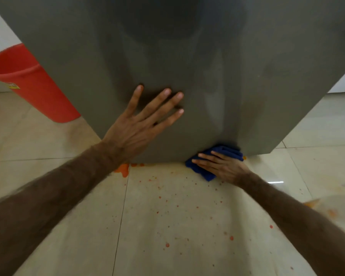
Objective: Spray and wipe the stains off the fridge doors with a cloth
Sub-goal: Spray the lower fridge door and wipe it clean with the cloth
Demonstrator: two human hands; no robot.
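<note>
The grey fridge door fills the upper part of the head view, seen from above down to its bottom edge. My left hand lies flat on the lower door with fingers spread and straight. My right hand presses a folded blue cloth against the door's bottom edge, where it meets the floor, fingers straight on top of the cloth. A faint wet streak runs down the door above the cloth. No spray bottle is in view.
An orange-red bucket stands on the floor to the left of the fridge. The cream tiled floor is speckled with orange drops, with a larger orange puddle at the door's base.
</note>
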